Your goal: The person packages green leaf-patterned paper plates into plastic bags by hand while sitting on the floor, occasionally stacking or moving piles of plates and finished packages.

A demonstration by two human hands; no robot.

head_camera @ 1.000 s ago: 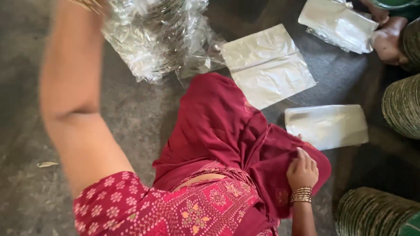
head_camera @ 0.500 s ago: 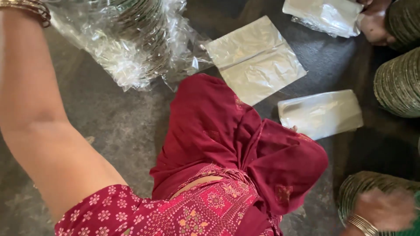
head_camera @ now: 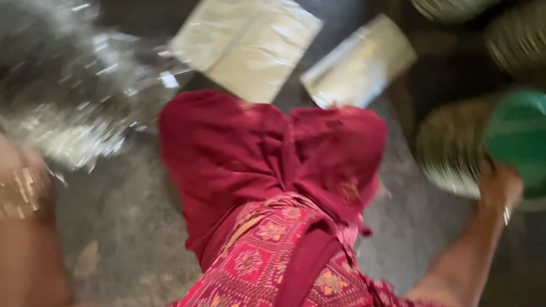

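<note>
Green and round, a plastic-looking plate (head_camera: 520, 139) sits on top of a stack of thin, pale round plates (head_camera: 455, 150). This stack is to the right of the big red cloth (head_camera: 267, 159) that covers the person's lap in the middle of the picture. The right hand (head_camera: 499, 185) is at the lower edge of the stack, right under the green plate, and touches it there. The picture is blurry, so I cannot tell if this hand's grip is closed on the stack or just resting on it. A thin bangle shows at the right wrist.

Left of the red cloth, at the edge of the picture, is the left wrist with gold bangles (head_camera: 20, 190). The left hand itself is too blurry to make out, so I cannot tell its grip. It is just below a big heap of shiny, crinkly clear plastic wrap (head_camera: 79, 96), which lies up and to the left of the red cloth.

Above the red cloth lie two flat, pale packets on the grey floor (head_camera: 119, 227). One flat pale packet (head_camera: 247, 45) is straight above the cloth. The other flat pale packet (head_camera: 358, 62) is above and a bit right. More stacks of round plates (head_camera: 515, 42) sit far up and right of the cloth.
</note>
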